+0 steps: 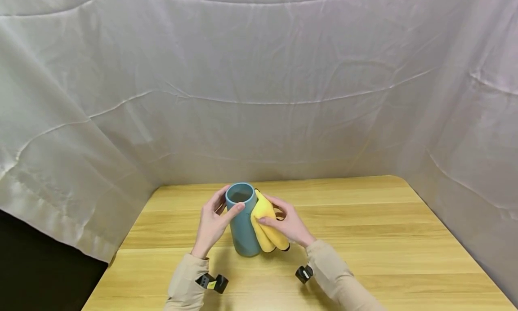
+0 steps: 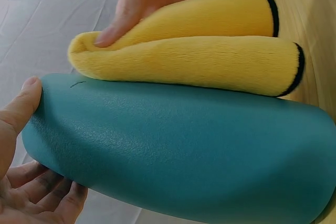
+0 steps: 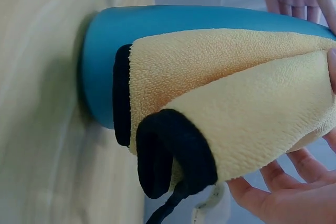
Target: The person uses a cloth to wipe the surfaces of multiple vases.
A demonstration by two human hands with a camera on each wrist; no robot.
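A tall teal vase (image 1: 245,232) with a round open mouth stands upright on the wooden table. My left hand (image 1: 213,221) holds it near the rim, thumb on the near side and fingers round the far left side. A folded yellow cloth (image 1: 265,223) with black edging lies against the vase's right side, its two folds hanging down. With thumb and fingers, my right hand (image 1: 289,221) grips the upper part of this cloth. A short dark line (image 2: 77,84) marks the vase wall close to the cloth in the left wrist view.
The light wooden table (image 1: 384,239) reaches out to both sides of the vase. Pale grey curtains (image 1: 283,77) hang behind it and along the sides. Each beige sleeve carries a strapped wrist camera, such as the left one (image 1: 212,282). Something black (image 1: 40,261) fills the lower left.
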